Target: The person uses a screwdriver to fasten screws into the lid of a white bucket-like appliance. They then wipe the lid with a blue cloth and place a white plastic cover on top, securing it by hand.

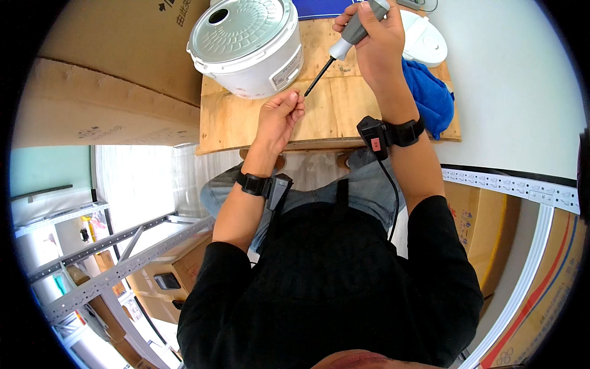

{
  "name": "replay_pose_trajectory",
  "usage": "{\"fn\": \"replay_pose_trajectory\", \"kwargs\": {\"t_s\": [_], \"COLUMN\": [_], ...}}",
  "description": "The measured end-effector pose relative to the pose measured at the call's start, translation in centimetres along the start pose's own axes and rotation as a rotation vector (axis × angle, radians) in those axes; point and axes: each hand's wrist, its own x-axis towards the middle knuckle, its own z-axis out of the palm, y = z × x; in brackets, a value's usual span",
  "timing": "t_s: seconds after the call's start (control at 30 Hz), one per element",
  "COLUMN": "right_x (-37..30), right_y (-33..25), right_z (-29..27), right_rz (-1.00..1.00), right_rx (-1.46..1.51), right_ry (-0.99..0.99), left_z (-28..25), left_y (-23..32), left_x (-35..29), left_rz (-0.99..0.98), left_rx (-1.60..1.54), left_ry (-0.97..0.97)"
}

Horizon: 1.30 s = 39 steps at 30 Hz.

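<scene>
My right hand [379,46] is wrapped round the grey handle of a screwdriver [320,75], its dark shaft slanting down to the left. At the screwdriver's tip, my left hand [283,117] pinches thumb and fingers together; anything between them is too small to make out. Both hands are above a wooden tabletop [335,120]. Just beyond my left hand stands a white round appliance [252,77] that looks like a rice cooker body. Its top is a pale metallic disc [239,31] with a dark round hole.
A blue cloth [430,101] hangs over the table's right side, near a white oval plastic part [424,40]. Something flat and blue [319,8] lies at the back. A large cardboard box [110,104] borders the left, and a white surface [510,92] the right.
</scene>
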Motion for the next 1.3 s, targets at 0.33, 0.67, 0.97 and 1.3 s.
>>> {"fn": "replay_pose_trajectory", "kwargs": {"t_s": [0.33,0.67,0.97,1.3], "right_x": [0.0,-0.6,-1.1,0.9], "right_y": [0.7,0.6,1.0,-0.3], "right_z": [1.3,2.5,2.8,3.1], "right_rz": [-0.047,-0.101,-0.133,-0.144], "right_rx": [0.008,0.003,0.015,0.299], "right_ry": [-0.027,-0.019,-0.092,-0.372], "left_z": [-1.0,-1.0,-0.4,2.1], "left_y": [0.3,0.9,0.8,2.6], "left_x": [-0.2,-0.4,-0.2,-2.0], "left_rz": [-0.035,-0.06,-0.048,0.009], "left_rx": [-0.093,-0.234,-0.424,-0.196], "left_ry": [-0.031,-0.069,0.021,-0.057]}}
